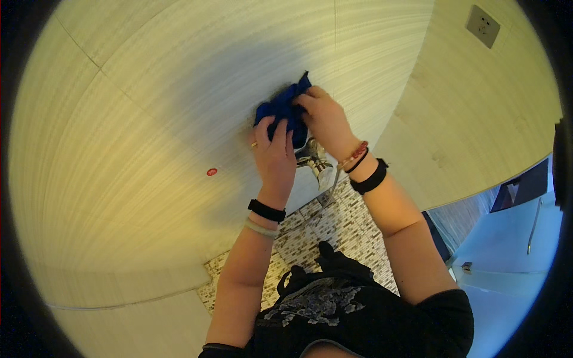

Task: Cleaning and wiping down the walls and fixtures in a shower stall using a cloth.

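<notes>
A crumpled dark blue cloth (282, 112) is against the pale, streaked wall, with both my hands on it. My left hand (274, 164) comes at it from below, its fingers curled over the cloth's lower part. On the other side my right hand (327, 118) pinches the cloth's right edge, where a corner sticks up. Just beneath the cloth, between my wrists, a chrome wall fixture (316, 162) shows; the cloth and my right hand hide part of it.
A grey hose (332, 194) hangs below the fixture. A small red sticker (212, 172) is on the wall to the left. Mosaic tile (358, 215) covers the floor. High on the right wall sits a socket (483, 26). A bluish door with a handle (535, 227) stands at far right.
</notes>
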A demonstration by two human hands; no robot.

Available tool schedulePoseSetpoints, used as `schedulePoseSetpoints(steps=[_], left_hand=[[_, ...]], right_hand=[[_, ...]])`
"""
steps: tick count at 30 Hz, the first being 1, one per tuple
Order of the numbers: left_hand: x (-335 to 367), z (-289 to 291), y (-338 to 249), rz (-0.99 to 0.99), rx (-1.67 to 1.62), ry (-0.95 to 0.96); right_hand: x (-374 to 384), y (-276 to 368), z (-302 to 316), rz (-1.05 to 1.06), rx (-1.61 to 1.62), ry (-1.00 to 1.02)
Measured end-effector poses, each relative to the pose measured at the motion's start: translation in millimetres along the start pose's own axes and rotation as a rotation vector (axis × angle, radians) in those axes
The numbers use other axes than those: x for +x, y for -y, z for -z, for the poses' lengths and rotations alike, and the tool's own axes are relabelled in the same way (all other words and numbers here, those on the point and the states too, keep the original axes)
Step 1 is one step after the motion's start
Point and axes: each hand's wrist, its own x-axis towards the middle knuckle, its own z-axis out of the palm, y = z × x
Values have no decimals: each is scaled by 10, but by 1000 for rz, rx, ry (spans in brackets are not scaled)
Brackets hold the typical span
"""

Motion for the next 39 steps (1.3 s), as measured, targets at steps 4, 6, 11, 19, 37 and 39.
schedulePoseSetpoints(steps=[4,6,11,19,37,39], left_hand=[[202,-160,-151,-82,-59,212],[308,-251,-230,-60,-42,275],[411,-699,-239,-201,40,643],[281,-965,-63,-1,-134,701],[554,-585,73,-173,-335,681],[609,-229,13,-128,-216,340]], right_hand=[[-13,-364,227,97,-55,-4],[-101,-574,210,-27,-65,32],[-406,-1042,-26,-237,-25,23],[-424,-1262,-16,-214,21,180],[-367,-887,188,-217,81,167],[-149,-429,351,-111,125,41]])
